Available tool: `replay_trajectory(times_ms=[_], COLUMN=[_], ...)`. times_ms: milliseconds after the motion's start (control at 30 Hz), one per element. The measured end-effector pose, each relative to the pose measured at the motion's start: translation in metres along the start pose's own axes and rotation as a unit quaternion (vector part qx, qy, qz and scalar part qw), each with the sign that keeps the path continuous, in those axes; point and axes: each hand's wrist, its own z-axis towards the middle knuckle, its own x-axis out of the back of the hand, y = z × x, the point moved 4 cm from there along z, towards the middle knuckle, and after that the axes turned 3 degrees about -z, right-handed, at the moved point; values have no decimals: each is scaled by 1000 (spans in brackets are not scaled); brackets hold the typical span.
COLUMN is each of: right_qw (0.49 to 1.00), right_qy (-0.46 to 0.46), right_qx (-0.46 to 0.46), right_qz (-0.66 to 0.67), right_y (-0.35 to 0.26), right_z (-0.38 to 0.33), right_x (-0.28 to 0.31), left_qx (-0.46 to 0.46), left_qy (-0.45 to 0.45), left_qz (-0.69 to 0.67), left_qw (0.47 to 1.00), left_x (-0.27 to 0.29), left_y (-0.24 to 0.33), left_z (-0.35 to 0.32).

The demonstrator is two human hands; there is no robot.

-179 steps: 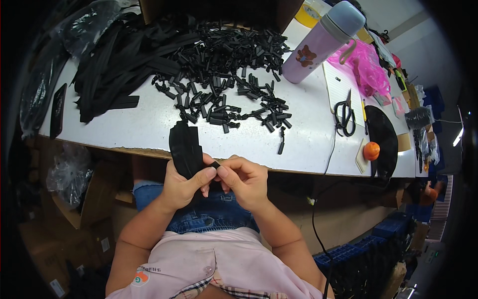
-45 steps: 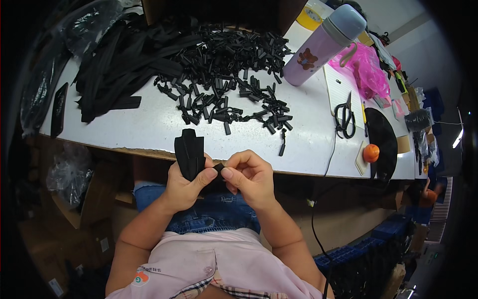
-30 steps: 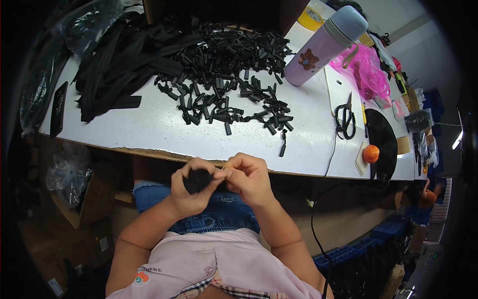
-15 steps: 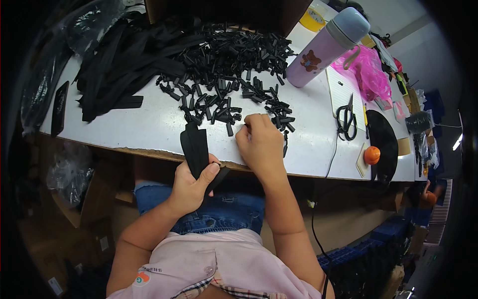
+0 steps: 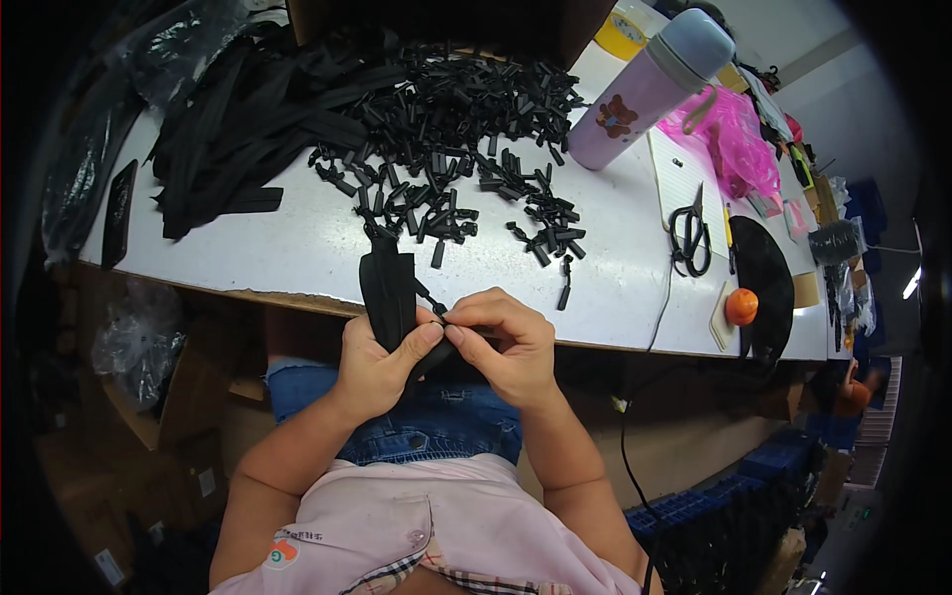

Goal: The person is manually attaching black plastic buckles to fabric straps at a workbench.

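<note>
left hand (image 5: 382, 352) clamps a black strap (image 5: 389, 286) upright at the table (image 5: 297, 238) edge; right hand (image 5: 506, 342) pinches a small black clip (image 5: 436, 309) against it; fitting step seems underway; next needs careful alignment.

The one camera sits on your head and looks down past your chest. Your arms come in from six o'clock, and your left hand (image 5: 382, 359) and right hand (image 5: 506, 342) are close, near the middle. The white table (image 5: 297, 238) runs from nine to three o'clock. The edges look bent and dark.
</note>
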Motion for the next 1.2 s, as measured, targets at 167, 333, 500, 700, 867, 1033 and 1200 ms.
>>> replay_trajectory(times_ms=[167,333,500,700,867,1033,1200], right_qw=[1000,996,996,994,975,990,975], right_qy=[7,-16,-4,55,101,72,16], right_qx=[11,32,24,-17,-86,-52,-103], right_qz=[-24,-83,-82,93,179,113,194], right_y=[-1,-6,-5,5,4,7,7], right_z=[-1,1,0,-6,-8,-9,-4], right_x=[-1,1,-7,-15,-23,-20,-12], left_qx=[-63,-25,-81,-159,-188,-193,-120], left_qy=[44,19,49,90,113,85,38], left_qz=[78,87,57,61,20,44,-38], left_qw=[994,996,994,981,975,977,991], left_x=[2,4,1,0,3,1,0], left_y=[1,4,1,1,0,8,9], left_z=[-2,2,1,-1,-2,-4,-4])
